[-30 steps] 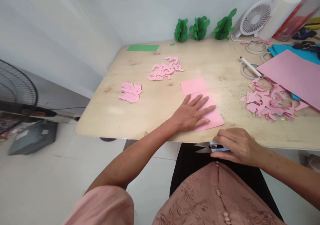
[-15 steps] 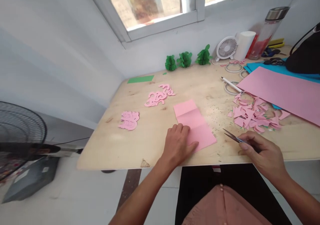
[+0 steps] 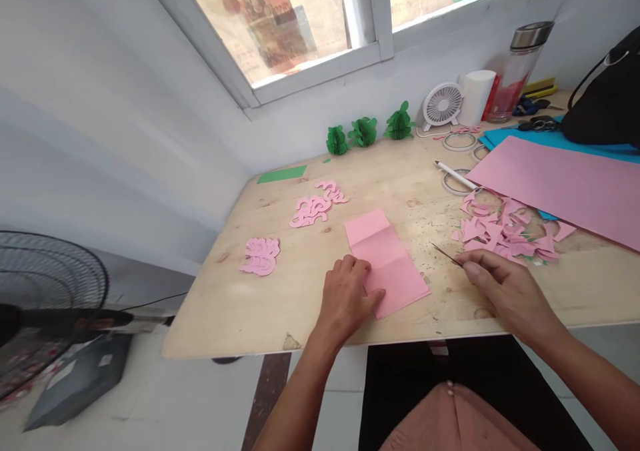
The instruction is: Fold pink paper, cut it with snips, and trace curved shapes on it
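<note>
A creased, folded sheet of pink paper (image 3: 393,264) lies on the wooden table. My left hand (image 3: 347,297) rests against its left edge, thumb and fingers apart, the thumb lying on the paper. To the right of the sheet, my right hand (image 3: 505,291) is closed around scissors (image 3: 447,254). Their thin blades point left toward the paper without touching it, and the handles are hidden in my fingers. Pink curved cutouts (image 3: 317,204) lie beyond the sheet to the left, and a stack of scalloped pink pieces (image 3: 261,256) is nearer the table's left side.
Pink paper scraps (image 3: 505,231) are heaped at the right, beside a large pink sheet (image 3: 560,177), a white pen (image 3: 455,174) and tape rolls (image 3: 460,142). Green paper ornaments (image 3: 363,132), a small fan (image 3: 443,105) and a bottle (image 3: 520,71) stand along the wall.
My right hand has moved the scissors a little closer to the pink sheet and turned them, so the blades look thinner. My left hand stays on the paper. The view has shifted slightly.
</note>
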Demonstrator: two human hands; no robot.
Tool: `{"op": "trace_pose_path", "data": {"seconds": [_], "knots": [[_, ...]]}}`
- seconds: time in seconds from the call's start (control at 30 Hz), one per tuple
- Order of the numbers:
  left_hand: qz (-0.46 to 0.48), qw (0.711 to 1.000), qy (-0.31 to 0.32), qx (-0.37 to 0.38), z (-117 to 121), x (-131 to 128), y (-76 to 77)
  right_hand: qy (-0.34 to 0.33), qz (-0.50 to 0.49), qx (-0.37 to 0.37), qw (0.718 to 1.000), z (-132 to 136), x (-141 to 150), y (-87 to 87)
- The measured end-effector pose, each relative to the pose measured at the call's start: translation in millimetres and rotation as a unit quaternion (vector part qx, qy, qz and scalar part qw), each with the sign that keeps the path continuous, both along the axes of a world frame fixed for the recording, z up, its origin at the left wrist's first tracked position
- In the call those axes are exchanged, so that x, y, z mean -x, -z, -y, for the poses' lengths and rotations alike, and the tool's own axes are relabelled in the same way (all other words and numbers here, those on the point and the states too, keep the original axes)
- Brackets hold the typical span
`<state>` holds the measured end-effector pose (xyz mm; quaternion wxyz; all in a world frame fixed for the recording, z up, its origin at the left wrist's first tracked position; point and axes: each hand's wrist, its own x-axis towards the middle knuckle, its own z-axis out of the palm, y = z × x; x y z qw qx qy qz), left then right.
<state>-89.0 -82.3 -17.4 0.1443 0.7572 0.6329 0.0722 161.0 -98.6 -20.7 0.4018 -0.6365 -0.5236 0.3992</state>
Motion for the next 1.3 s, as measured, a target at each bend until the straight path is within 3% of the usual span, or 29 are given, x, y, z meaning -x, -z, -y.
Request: {"op": "trace_pose_path", "data": {"seconds": [0.13, 0.27, 0.47, 0.73, 1.07, 1.3], "knots": [[0.010, 1.000, -0.007, -0.007, 1.4, -2.0, -0.4, -0.076, -0.074, 0.064, 0.992, -25.6, 16.4, -3.2], [0.027, 0.999, -0.022, -0.038, 6.4, -3.1, 3.6, -0.130, -0.080, 0.113, 0.982, -45.4, 28.3, -2.4], [0.061, 0.993, -0.032, -0.099, 15.7, -2.4, 16.6, -0.171, -0.105, 0.206, 0.958, -59.9, 30.4, -3.7], [0.098, 0.982, -0.040, -0.157, 19.9, -2.1, 27.2, -0.192, -0.116, 0.247, 0.943, -67.0, 39.6, -6.2], [0.133, 0.971, -0.047, -0.192, 22.9, -0.7, 35.8, -0.181, -0.120, 0.200, 0.955, -57.5, 54.9, -3.4], [0.215, 0.957, -0.003, -0.196, 16.4, 5.9, 19.5, -0.223, -0.078, 0.076, 0.969, -45.9, 56.2, -31.7]]}}
